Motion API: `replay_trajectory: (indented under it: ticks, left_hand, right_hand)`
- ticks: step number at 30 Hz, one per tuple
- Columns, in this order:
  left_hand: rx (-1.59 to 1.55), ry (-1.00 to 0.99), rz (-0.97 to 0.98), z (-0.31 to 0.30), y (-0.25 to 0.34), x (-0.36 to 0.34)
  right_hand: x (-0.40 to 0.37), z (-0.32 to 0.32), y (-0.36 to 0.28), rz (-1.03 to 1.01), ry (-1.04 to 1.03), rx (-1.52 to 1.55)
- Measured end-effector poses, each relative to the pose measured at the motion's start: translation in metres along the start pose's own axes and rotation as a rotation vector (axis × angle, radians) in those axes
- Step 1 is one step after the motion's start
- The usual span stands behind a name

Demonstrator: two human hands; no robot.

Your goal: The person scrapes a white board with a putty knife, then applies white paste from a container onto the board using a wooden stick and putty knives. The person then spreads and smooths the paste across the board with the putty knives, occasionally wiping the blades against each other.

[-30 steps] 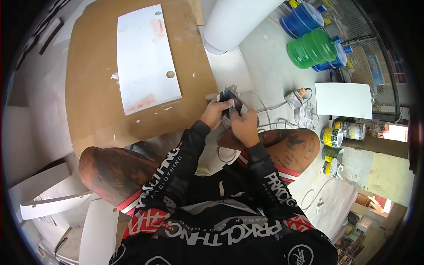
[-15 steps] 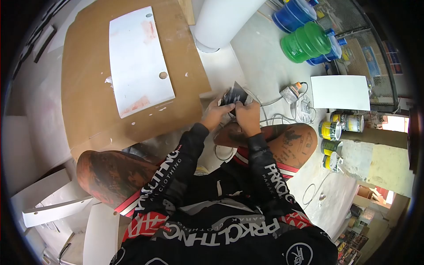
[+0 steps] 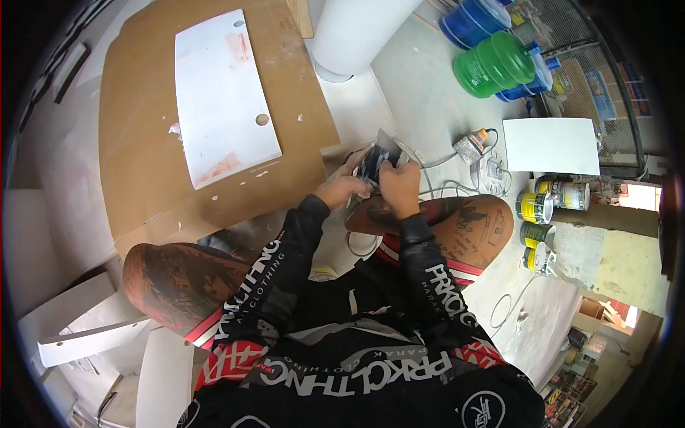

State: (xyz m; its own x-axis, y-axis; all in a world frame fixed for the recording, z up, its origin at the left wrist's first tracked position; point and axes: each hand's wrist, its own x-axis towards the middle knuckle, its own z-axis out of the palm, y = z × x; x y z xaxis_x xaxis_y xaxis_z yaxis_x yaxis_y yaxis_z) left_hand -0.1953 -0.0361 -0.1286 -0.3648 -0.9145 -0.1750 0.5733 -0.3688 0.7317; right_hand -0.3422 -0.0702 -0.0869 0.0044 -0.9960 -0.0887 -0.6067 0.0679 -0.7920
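A dark object with a grey, sheet-like pointed corner (image 3: 386, 147) is between my two hands, above my bent right knee; exactly what it is I cannot make out. My left hand (image 3: 346, 187) wraps round its left and lower side. From the right, my right hand (image 3: 401, 187) grips it with the thumb on its face. To the left, a white panel (image 3: 222, 100) with two round holes and pinkish smears lies on a brown cardboard sheet (image 3: 139, 164).
A white column (image 3: 360, 32) stands ahead. Blue and green water jugs (image 3: 494, 65), a sander-like tool (image 3: 471, 146) with a cable, a white board (image 3: 551, 146) and paint cans (image 3: 534, 207) are to the right. White panels (image 3: 93, 341) lie at lower left.
My left hand has shifted slightly left and its fingers have loosened a little round the dark object. The object's grey corner has moved slightly.
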Motion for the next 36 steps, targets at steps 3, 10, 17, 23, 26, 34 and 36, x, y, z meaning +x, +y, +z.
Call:
replay_trajectory:
  ticks: [3, 10, 17, 23, 26, 34, 36]
  left_hand:
    - [-0.01, 0.047, 0.051, -0.003, -0.009, 0.007]
    - [-0.274, 0.105, 0.056, -0.024, -0.021, 0.009]
    - [-0.074, 0.218, 0.158, -0.015, -0.027, 0.015]
    - [-0.27, 0.19, 0.119, -0.004, -0.001, 0.01]
    - [-0.29, 0.298, 0.246, 0.0, 0.004, 0.01]
    - [-0.403, 0.297, 0.171, 0.013, 0.008, 0.008]
    - [-0.371, 0.342, 0.181, 0.006, 0.01, 0.014]
  right_hand:
    - [-0.002, 0.004, 0.013, -0.023, 0.052, 0.067]
    - [-0.03, 0.003, -0.022, -0.367, -0.224, 0.155]
    - [-0.023, 0.022, -0.027, -0.571, 0.132, -0.042]
    - [-0.009, 0.001, -0.028, -0.192, -0.038, -0.015]
    - [-0.028, 0.001, -0.042, -0.109, -0.127, 0.059]
    - [-0.007, 0.016, -0.006, -0.378, 0.091, -0.161]
    - [-0.005, 0.009, -0.02, -0.271, 0.004, -0.094]
